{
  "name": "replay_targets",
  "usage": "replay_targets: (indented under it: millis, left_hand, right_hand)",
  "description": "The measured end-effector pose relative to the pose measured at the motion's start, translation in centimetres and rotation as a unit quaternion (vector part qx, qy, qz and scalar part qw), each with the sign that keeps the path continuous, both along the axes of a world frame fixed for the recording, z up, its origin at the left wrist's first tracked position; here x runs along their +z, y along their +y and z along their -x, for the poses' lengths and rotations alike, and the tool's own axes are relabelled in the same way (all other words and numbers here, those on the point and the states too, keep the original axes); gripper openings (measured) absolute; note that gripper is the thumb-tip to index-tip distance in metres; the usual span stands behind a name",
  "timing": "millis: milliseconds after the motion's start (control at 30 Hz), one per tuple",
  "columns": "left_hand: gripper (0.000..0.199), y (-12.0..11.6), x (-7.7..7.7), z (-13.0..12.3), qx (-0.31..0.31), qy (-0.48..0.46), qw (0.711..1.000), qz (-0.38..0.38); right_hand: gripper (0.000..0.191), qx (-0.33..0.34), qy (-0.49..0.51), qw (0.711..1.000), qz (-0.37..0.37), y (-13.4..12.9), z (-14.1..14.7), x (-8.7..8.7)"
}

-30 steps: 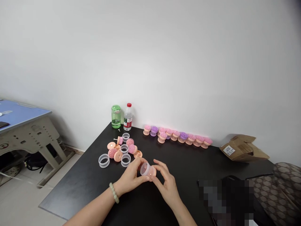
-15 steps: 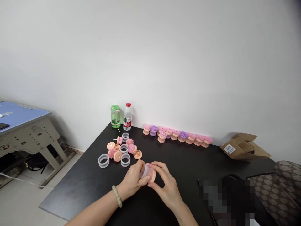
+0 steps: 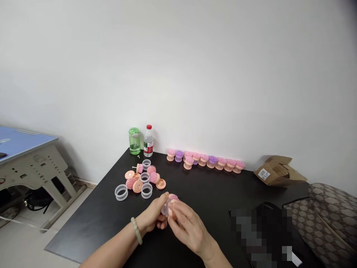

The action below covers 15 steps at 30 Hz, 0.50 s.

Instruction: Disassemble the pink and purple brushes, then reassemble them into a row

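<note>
Above the front of the black table, both hands meet on a small round brush point(image 3: 173, 196) with pink bristles. My left hand point(image 3: 155, 214) is closed around the brush's clear plastic ring point(image 3: 165, 207). From the other side, my right hand point(image 3: 190, 230) presses its fingers over the peach part, hiding most of it. Beyond my left hand lie loose parts: clear rings point(image 3: 146, 190), pink bristle heads point(image 3: 131, 182) and peach discs point(image 3: 161, 184). A screw sticks out of one bristle head point(image 3: 140, 168) lying on its side.
Whole pink and purple brushes point(image 3: 188, 162) line the wall. A green bottle point(image 3: 134, 141) and a red-capped water bottle point(image 3: 148, 140) stand at the back left corner. An open brown paper bag point(image 3: 279, 171) lies right, behind a patterned fabric item point(image 3: 331, 208). A blue-topped desk point(image 3: 28, 141) stands left.
My right hand has closed in from a looser hold, its fingers now covering the peach part. The brush has turned, bristles facing more upward. The camera view has shifted slightly.
</note>
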<state>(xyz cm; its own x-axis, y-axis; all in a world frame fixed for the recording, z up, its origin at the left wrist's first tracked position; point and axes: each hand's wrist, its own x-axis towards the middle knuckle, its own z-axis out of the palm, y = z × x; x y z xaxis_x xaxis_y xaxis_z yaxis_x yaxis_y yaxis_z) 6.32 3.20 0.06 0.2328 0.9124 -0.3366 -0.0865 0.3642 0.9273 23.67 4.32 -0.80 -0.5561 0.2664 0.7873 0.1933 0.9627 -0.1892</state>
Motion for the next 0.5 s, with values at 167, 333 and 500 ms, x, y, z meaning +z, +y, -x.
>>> replay_targets:
  millis: [167,333,500]
  left_hand:
    - [0.065,0.4,0.1,1.4,-0.191,-0.062,0.968,0.152]
    - [0.064,-1.0,0.3,3.4,-0.263,-0.064,0.948,0.168]
    - [0.064,-3.5,1.1,5.3,-0.109,0.149,0.983,0.011]
  right_hand:
    - [0.052,0.046,-0.079,0.995,-0.049,-1.2,0.1,0.8]
    - [0.041,0.031,-0.063,0.996,-0.056,-4.2,-0.8,1.7]
    - [0.029,-0.059,0.041,0.985,0.156,-2.3,-4.4,3.8]
